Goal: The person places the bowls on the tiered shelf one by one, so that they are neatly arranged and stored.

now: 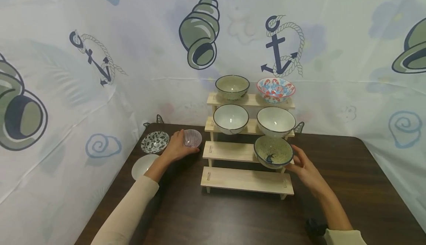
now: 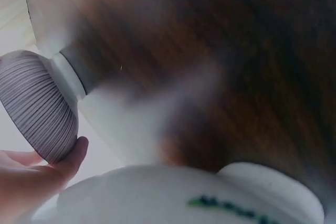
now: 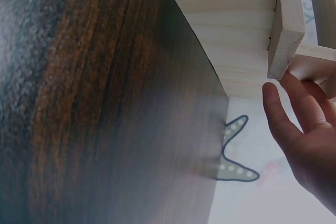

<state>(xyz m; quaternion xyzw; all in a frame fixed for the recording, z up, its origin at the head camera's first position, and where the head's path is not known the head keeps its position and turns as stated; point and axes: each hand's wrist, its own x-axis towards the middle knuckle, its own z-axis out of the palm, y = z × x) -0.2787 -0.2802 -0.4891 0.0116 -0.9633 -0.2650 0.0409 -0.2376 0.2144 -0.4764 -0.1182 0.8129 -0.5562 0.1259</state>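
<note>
The head camera looks forward and down over the dark table [image 1: 213,219] toward the patterned backdrop [image 1: 149,34], the widest and farthest view. The left wrist camera, tipped sideways, faces the striped bowl [image 2: 39,108] from close by; the head view shares that bowl. The right wrist camera, also tipped, looks from near the wooden stand [image 3: 231,35], shared with the head view, toward the backdrop.

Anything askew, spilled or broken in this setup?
Nothing stands out. No spill or visible damage; the four bowls on the wooden stand's upper two tiers sit upright. Can't tell whether the speckled bowl by the right hand sits flat.
</note>
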